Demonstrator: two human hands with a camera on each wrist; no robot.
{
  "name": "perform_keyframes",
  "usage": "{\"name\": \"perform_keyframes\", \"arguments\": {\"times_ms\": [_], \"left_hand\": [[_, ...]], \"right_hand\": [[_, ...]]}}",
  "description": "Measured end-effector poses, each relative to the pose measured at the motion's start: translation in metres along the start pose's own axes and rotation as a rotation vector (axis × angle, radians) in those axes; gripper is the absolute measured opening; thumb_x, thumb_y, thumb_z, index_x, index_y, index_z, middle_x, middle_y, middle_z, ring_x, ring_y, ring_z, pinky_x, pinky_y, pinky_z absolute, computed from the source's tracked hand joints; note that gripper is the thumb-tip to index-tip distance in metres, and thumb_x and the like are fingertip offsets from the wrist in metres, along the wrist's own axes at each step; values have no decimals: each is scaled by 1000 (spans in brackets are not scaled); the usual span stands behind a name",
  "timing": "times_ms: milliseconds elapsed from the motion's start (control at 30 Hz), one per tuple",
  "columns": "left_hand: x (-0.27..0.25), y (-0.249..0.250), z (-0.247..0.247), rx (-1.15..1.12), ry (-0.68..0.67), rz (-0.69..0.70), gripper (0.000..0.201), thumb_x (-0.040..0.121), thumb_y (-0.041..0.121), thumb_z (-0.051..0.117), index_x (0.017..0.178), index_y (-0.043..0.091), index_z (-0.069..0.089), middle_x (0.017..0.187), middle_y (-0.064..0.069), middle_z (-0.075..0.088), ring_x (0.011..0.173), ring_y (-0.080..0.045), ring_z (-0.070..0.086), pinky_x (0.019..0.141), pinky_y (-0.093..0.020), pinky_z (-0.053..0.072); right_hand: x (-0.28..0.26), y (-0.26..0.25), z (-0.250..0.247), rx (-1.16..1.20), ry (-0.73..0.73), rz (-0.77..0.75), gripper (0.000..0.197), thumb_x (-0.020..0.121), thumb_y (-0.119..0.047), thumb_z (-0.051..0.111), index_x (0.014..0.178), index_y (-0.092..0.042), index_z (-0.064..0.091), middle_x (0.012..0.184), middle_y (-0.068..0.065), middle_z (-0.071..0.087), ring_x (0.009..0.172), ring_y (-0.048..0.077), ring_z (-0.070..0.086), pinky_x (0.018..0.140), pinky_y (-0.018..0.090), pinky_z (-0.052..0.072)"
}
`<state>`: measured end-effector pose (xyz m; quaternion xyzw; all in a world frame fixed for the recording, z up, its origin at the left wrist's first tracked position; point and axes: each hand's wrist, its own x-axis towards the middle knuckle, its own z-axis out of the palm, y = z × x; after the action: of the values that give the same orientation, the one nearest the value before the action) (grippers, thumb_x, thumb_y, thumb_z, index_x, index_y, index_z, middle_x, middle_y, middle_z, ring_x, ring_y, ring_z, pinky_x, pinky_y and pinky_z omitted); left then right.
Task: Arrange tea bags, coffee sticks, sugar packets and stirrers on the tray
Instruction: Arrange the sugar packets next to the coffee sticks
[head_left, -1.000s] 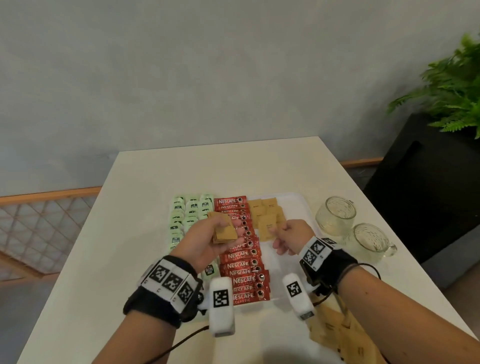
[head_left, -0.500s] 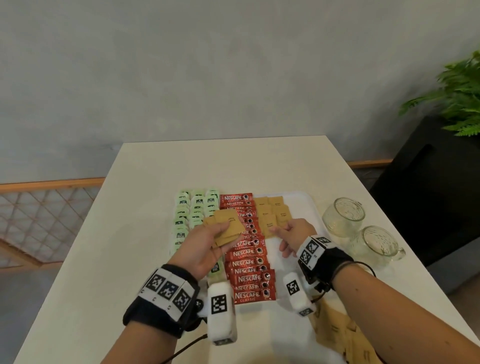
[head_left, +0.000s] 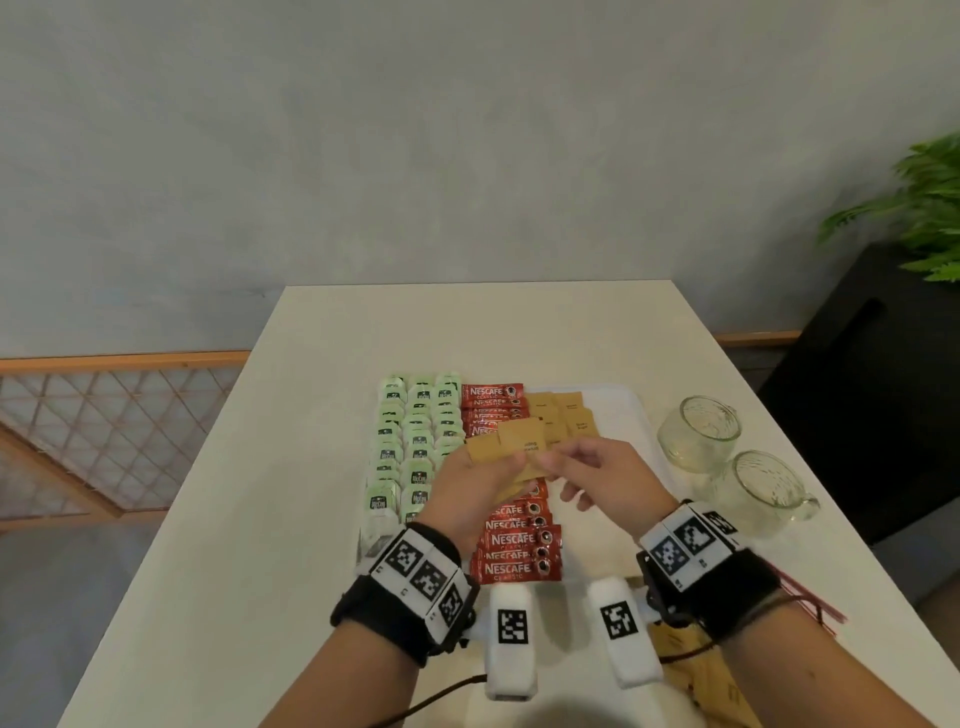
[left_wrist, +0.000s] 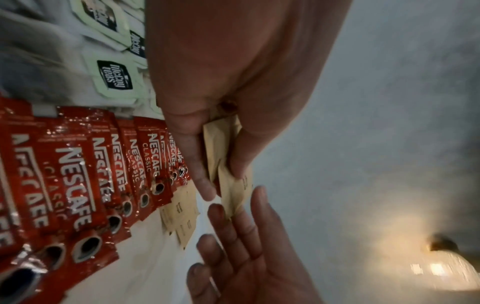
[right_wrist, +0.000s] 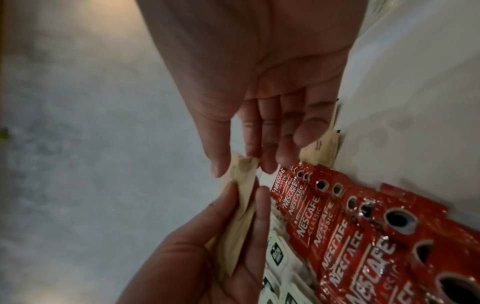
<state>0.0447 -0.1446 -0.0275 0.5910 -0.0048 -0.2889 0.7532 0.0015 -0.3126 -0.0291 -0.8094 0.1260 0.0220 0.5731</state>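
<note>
Left hand (head_left: 470, 486) and right hand (head_left: 597, 480) both pinching flat brown paper sugar packets (head_left: 519, 447) over glossy red Nescafé Classic sticks (head_left: 517, 551)

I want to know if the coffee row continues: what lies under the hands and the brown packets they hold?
Red coffee sticks show before and beyond the left hand and right hand holding brown sugar packets. The stretch between is covered.

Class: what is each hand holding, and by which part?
Left hand grips a stack of brown sugar packets by its near end; right hand pinches the top packet's right edge.
</note>
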Motion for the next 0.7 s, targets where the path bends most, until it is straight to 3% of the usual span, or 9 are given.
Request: {"name": "perform_keyframes", "arguments": {"times_ms": [133,267,367,433,500,567,700], "left_hand": [[-7,-3,5,277,-50,83,18,93,10,62,110,12,68,104,-7,74,92,-19,71,83,-35,59],[-10,1,-1,561,110,149,4,96,16,59,97,19,62,80,-2,64,67,-13,60,73,-39,61],[-15,8,0,690,177,315,10,97,22,56,91,30,59,78,3,62,69,-14,59,74,-42,60],[-16,12,4,687,165,384,9,93,24,61,96,32,63,88,7,65,77,-13,60,79,-43,58],[-15,14,8,753,118,409,21,89,28,68,110,30,66,104,13,63,89,-7,60,83,-29,53],[-16,13,12,885,64,412,27,88,30,69,114,26,68,107,14,63,95,-3,59,78,-14,45],[-21,5,16,827,27,330,12,90,24,67,100,18,73,84,5,70,72,-11,65,62,-23,54]], "right_hand": [[0,1,-2,26,-37,44,18,83,-21,74,79,-11,60,73,2,67,65,13,65,59,26,50],[-3,-4,-14,51,27,18,24,86,-2,63,76,-11,43,92,30,66,80,30,72,60,30,55],[-11,-8,-17,-100,-46,-26,24,85,-3,60,78,-12,39,82,18,72,75,20,73,65,35,54],[-16,-9,-18,-205,-109,-32,20,83,-5,63,81,-12,44,77,11,73,72,21,73,70,40,55],[-20,-11,-20,-212,-174,-32,16,83,-5,64,86,-7,49,76,12,73,71,25,73,72,41,57],[-22,-14,-21,-189,-208,-28,13,86,-7,65,87,-5,53,73,12,73,70,27,73,69,38,58],[-22,-17,-26,-130,-189,-43,11,90,-13,66,84,-5,61,69,12,71,64,29,70,69,40,59]]}}
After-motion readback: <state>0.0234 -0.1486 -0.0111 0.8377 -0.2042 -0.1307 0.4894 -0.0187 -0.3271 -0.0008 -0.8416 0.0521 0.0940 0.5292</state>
